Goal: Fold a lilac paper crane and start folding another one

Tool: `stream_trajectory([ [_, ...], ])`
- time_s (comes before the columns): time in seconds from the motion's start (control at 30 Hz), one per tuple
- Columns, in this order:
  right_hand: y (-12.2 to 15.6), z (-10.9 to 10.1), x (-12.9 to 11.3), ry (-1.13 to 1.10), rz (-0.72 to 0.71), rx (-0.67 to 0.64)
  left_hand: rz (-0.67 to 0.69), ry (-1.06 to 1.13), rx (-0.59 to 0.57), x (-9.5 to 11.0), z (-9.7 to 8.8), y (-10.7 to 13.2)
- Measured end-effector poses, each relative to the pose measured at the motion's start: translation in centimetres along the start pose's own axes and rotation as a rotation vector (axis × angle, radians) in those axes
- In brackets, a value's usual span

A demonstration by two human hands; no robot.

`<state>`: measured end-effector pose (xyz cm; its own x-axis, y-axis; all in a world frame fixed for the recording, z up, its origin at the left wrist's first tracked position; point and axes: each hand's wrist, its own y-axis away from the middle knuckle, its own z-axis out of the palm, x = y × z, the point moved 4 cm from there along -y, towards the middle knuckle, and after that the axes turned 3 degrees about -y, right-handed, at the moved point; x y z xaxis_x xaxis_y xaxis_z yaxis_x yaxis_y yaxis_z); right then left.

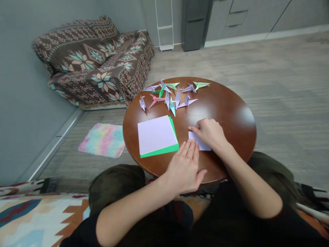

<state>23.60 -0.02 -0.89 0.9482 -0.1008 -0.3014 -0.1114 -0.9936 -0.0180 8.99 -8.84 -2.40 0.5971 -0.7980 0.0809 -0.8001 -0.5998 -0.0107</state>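
My right hand (208, 133) presses down on a small folded piece of lilac paper (199, 143), whose lower corner sticks out from under the palm. My left hand (183, 168) lies flat with its fingers apart on the near edge of the round brown wooden table (226, 116), holding nothing. It is just right of a square stack of lilac paper (156, 134) on green paper (164, 152). Several folded paper cranes (169, 97) in lilac, green and pink stand at the far side of the tabletop.
A brown patterned throw covers a sofa (92, 65) at the far left. A pastel tie-dye cloth (102, 140) lies on the carpet left of the table. A white rack (163, 25) and grey cabinets (195, 24) stand behind. My dark-clad knees (115, 185) sit below the table's near edge.
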Motion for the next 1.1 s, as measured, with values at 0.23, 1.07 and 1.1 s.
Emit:
stream_trajectory([
  [0.23, 0.5, -0.1, 1.0, -0.171, -0.133, -0.054, -0.003, -0.007, 0.020, -0.1, 0.1, 0.0],
  [1.07, 1.6, 0.7, 1.9, -0.447, -0.529, -0.090, -0.162, 0.097, 0.231, -6.3, -1.8, -2.6],
  [1.1, 1.6, 0.8, 1.9, -0.441, -0.542, -0.108, -0.166, 0.082, 0.224, -6.0, -1.9, -2.5],
])
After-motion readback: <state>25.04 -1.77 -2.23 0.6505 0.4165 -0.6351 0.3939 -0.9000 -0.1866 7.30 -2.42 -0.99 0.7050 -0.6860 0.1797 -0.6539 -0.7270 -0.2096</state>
